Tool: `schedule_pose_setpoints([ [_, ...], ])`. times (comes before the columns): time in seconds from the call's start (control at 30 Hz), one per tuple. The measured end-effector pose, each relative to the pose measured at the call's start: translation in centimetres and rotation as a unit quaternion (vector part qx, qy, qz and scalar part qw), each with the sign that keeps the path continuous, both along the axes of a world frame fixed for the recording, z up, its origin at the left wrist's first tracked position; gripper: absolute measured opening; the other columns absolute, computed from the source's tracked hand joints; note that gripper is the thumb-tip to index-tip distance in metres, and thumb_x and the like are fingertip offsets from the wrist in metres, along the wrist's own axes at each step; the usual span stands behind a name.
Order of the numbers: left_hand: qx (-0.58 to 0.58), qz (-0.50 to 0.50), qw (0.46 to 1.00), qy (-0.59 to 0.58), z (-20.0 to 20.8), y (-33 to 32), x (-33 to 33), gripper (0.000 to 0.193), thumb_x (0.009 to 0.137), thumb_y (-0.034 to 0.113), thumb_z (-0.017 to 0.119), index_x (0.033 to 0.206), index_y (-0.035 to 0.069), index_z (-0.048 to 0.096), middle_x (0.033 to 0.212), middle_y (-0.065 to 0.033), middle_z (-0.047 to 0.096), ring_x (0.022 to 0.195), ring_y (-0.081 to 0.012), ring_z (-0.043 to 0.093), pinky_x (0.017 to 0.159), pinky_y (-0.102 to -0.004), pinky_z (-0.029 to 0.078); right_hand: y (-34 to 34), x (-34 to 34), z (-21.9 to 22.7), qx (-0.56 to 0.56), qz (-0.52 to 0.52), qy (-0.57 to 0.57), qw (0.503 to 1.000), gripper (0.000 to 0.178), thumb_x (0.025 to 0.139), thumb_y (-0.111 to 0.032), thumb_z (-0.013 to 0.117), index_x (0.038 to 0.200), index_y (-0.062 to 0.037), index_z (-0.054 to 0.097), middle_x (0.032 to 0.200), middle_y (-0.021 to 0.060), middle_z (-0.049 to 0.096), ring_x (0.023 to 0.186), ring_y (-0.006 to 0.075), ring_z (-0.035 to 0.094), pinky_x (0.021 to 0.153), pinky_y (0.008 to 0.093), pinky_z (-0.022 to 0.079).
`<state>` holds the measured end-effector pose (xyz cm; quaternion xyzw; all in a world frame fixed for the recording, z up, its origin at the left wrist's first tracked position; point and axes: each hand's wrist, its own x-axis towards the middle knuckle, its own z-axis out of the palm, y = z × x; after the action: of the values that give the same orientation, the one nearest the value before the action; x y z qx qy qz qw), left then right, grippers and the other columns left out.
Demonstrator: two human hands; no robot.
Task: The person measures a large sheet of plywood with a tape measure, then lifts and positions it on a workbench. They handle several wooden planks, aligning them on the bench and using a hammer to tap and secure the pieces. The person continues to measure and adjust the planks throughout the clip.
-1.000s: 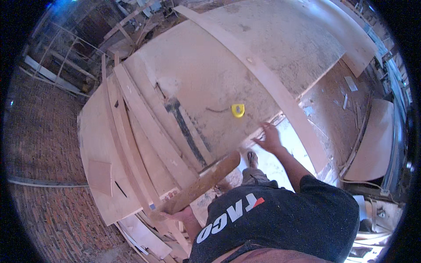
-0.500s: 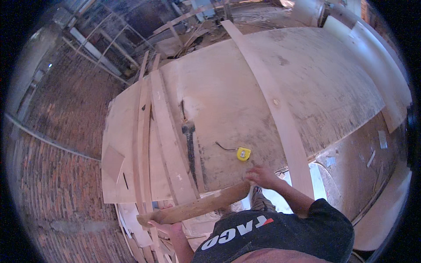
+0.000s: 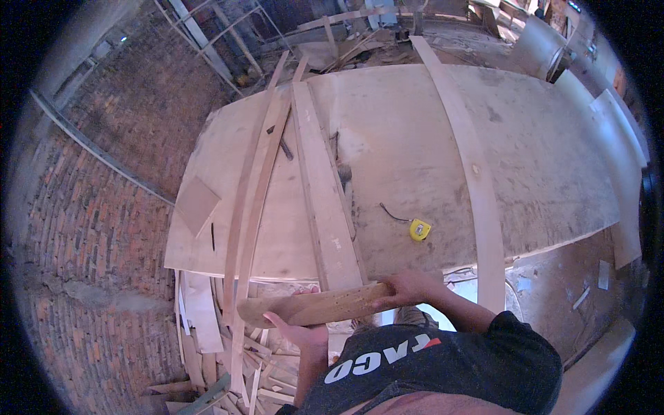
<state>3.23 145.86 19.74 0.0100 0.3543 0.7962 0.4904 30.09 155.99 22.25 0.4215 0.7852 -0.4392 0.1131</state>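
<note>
A thick wooden piece [image 3: 339, 305] with a rounded left end lies across both my hands, in front of my body at the near side of the table. My left hand [image 3: 302, 333] supports it from below near its left end, thumb along its near edge. Closer to its other end, my right hand [image 3: 408, 286] grips it with fingers curled over the top. Just beyond, a pale plank [image 3: 325, 187] runs away across the plywood tabletop [image 3: 394, 166]. A yellow tape measure [image 3: 420, 229] with a dark strap rests on the plywood, right of that plank.
Narrow wooden strips [image 3: 257, 187] and a small square board [image 3: 197, 205] lie at the left. A long board [image 3: 477, 169] crosses the right side. Wood offcuts [image 3: 270, 373] litter the floor below. A brick wall [image 3: 90, 256] stands at the left.
The wooden piece has come closer to my body and turned more level. My right hand now wraps over it. The pale plank's near end has shifted right across the tabletop. My view has shifted.
</note>
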Motion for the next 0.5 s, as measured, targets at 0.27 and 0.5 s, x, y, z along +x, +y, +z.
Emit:
schedule_pose_setpoints([
  [0.27, 0.107, -0.189, 0.965, 0.148, 1.7, -1.4, -4.3, 0.082, 0.098, 0.063, 0.056, 0.148, -0.001, 0.041, 0.133, -0.0202, 0.058, 0.127, -0.0381, 0.057, 0.116, -0.0549, 0.04, -7.1, -4.1, -3.4, 0.286, -0.135, 0.043, 0.948, 0.083, 0.063, -0.041, 0.089, 0.135, -0.0121, 0.059, 0.114, 0.0139, 0.065, 0.113, 0.0342, 0.062, 0.097, 0.0469, 0.045],
  [0.5, -0.044, -0.441, 0.879, 0.176, -13.6, 3.4, -20.8, 0.107, 0.087, 0.068, 0.067, 0.16, 0.001, 0.028, 0.159, -0.025, 0.039, 0.146, -0.0366, 0.039, 0.123, -0.0516, 0.026, -11.9, -6.7, 3.2, 0.306, -0.161, 0.138, 0.928, 0.074, 0.064, -0.032, 0.086, 0.132, -0.0126, 0.062, 0.113, 0.0121, 0.063, 0.112, 0.0314, 0.061, 0.095, 0.046, 0.044],
])
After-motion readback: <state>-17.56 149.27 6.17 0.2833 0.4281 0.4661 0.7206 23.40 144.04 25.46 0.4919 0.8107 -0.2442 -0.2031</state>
